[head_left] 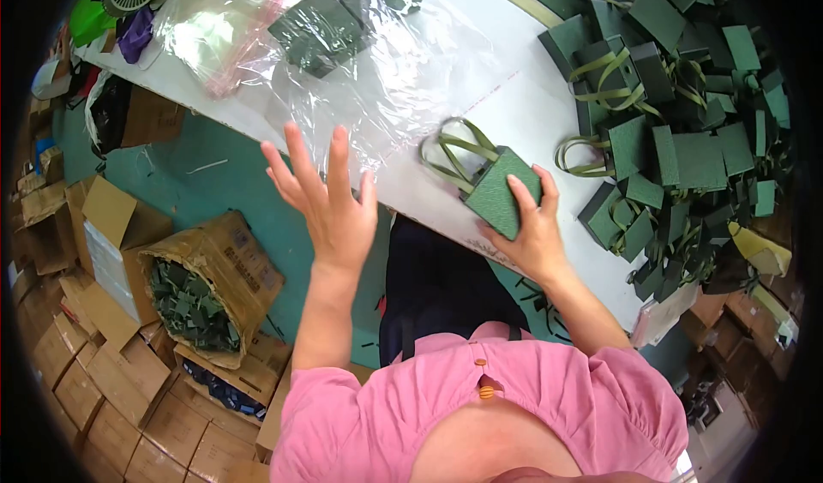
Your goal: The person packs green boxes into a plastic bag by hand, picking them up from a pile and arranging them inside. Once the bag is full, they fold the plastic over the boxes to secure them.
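Left hand (pixel 330 200) raised, fingers spread – right hand (pixel 533 230) gripping.

The plastic film (pixel 403 72) looks glossy and crinkled; the green box (pixel 504 190) looks matt and textured.

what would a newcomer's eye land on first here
Probably the big jumbled pile of green boxes with ribbon handles on the right of the white table. Next, the glossy clear plastic spread over the table's far side, and the one green box in the right hand, while the left hand is raised, fingers spread.
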A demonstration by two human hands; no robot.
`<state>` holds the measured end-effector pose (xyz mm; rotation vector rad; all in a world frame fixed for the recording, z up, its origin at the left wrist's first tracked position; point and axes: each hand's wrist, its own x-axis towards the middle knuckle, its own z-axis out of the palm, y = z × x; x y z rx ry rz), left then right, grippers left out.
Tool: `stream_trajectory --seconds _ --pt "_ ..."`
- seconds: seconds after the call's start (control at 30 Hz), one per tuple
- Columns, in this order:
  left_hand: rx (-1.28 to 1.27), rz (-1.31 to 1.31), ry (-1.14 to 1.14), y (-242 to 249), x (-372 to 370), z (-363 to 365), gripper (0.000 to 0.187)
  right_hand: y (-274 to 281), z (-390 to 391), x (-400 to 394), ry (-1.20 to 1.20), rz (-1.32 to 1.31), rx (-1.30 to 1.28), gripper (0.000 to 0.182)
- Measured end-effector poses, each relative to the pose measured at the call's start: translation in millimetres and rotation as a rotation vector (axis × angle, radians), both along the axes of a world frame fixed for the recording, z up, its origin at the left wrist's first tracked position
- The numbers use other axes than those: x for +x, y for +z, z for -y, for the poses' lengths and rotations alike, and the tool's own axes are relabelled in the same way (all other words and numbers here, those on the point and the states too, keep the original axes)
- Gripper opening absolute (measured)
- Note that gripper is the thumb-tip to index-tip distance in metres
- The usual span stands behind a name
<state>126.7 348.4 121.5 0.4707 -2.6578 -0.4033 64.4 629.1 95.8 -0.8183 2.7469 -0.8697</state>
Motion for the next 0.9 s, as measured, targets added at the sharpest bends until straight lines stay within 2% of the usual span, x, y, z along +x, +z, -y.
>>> stream_trajectory --seconds 0.03,0.1,0.13,0.23,0.33,0.43,0.5,0.57,0.6,0.7,0.73,0.83,0.87,0.9 --pt "-0.066 0.012 -0.013 -4 -10 13 0.073 12 -1 -11 0.021 0.033 0.003 0.095" --pt "-0.183 0.069 -0.037 -12 -18 32 0.071 76 3 -47 0.167 -0.058 0.345 0.092" --pt "-0.135 0.043 -0.058 -12 -20 38 0.053 107 13 -60 0.224 -0.090 0.479 0.090" --pt "0.056 -0.008 -0.073 -5 -23 40 0.035 146 56 -76 0.426 -0.064 0.708 0.089" --pt "0.257 -0.108 -0.034 -2 -22 31 0.031 107 113 -81 0.588 -0.072 0.493 0.087" --pt "0.215 -0.110 -0.027 -3 -16 31 0.033 61 171 -77 0.466 -0.115 0.131 0.087" --pt "0.161 -0.127 -0.038 -14 -6 36 0.037 43 194 -78 0.441 -0.100 0.075 0.085" --pt "0.161 -0.238 0.002 -27 2 37 0.040 19 209 -83 0.527 0.009 -0.159 0.085" --pt "0.143 -0.287 0.070 -27 5 38 0.045 7 216 -86 0.571 0.061 -0.277 0.085" --pt "0.388 -0.303 0.263 -55 32 44 0.045 -37 229 -88 0.607 0.066 -0.495 0.083" --pt "0.413 -0.374 0.303 -68 38 49 0.035 -41 236 -88 0.597 0.028 -0.497 0.083" --pt "0.374 -0.388 0.291 -85 45 52 0.021 -47 258 -77 0.432 -0.114 -0.419 0.087" --pt "0.382 -0.481 0.263 -90 40 49 0.012 -45 262 -73 0.356 -0.136 -0.378 0.086" --pt "0.412 -0.473 0.232 -90 39 45 0.011 -41 264 -65 0.281 -0.157 -0.337 0.085"
